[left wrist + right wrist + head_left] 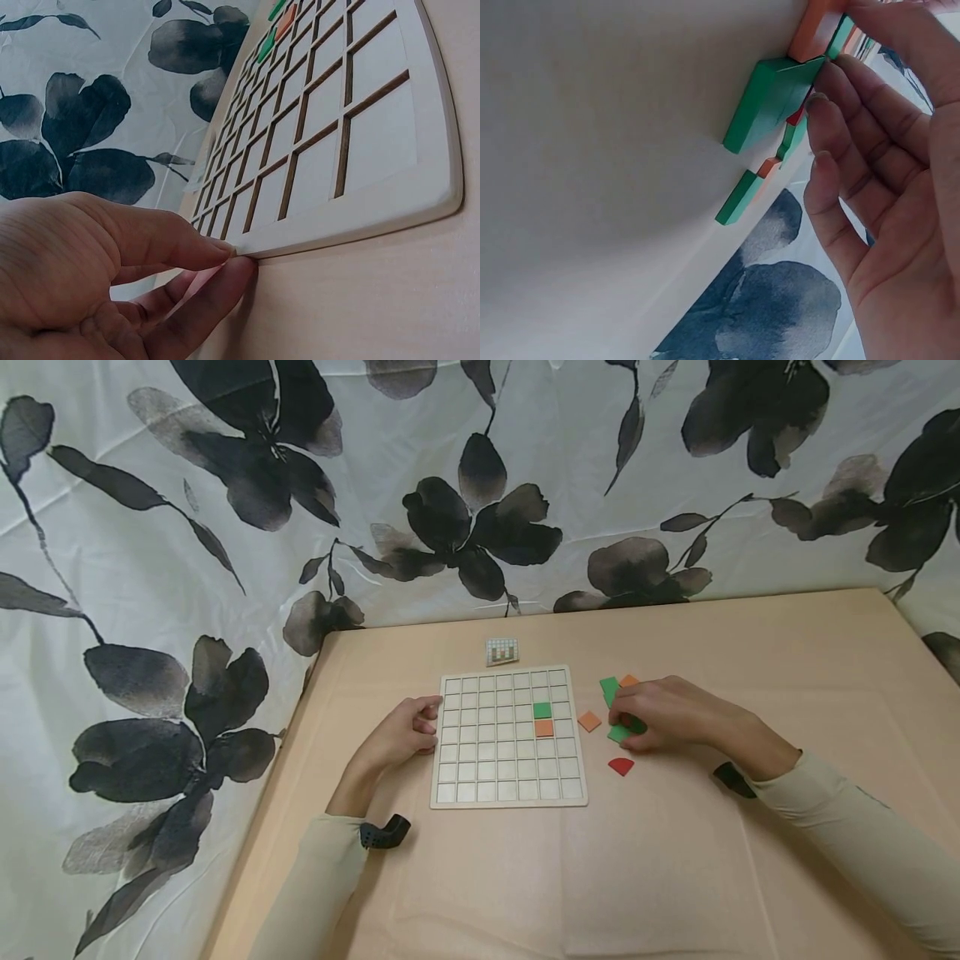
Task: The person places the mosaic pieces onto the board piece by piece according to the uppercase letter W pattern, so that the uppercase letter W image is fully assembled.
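Loose tiles sit right of the board (487,771): green tiles (618,734), an orange tile (589,721) near its edge, a red tile (621,766). One green, one orange already on the board, right part. Tiles look light, stiff, probably smooth and slide-prone; hard to break. Best hold: thumb and finger on opposite side edges. Board looks rigid, light enough to shift; rim is the place to hold it.

Right hand (667,714): right of the board, over the tiles, fingers half curled, tips at a green tile. Can't tell if it's gripped. Left hand (405,731): thumb and finger pinch the board's left rim, other fingers curled. Forearms angle in from both near corners.
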`<state>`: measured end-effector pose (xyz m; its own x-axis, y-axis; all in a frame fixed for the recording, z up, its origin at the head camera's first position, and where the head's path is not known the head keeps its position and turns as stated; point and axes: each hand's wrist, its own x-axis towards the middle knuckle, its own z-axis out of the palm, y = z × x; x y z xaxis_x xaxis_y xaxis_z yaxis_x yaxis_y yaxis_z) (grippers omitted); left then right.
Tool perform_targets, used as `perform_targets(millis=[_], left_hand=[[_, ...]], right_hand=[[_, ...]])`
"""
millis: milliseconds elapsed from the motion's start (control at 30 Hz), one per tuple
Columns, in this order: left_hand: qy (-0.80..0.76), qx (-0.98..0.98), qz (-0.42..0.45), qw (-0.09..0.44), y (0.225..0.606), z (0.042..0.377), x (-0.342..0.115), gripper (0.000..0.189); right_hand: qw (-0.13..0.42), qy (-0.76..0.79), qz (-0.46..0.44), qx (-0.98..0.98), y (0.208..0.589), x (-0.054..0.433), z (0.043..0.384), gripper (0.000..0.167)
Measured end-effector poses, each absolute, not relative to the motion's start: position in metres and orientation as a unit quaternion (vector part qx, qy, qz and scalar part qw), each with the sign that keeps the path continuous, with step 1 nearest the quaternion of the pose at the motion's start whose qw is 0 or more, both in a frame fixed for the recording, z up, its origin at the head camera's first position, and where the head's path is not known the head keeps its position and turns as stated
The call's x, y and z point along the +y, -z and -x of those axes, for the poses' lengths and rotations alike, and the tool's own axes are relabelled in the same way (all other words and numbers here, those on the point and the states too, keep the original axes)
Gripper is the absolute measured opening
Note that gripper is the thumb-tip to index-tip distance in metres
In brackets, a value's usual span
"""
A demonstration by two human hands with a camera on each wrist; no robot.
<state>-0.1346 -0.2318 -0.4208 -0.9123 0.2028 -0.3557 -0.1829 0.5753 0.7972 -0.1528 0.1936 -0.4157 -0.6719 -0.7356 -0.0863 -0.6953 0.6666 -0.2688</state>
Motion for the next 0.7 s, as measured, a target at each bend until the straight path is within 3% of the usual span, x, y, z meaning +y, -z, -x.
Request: perform_targets(millis=[700], left_hand=[[-0.466,0.859,-0.005,0.210,0.4222,0.1366,-0.2320,0.072]], right_hand=[[0.111,0.140,0.388,0.904,0.4115,0.1950,0.1572,0.021]])
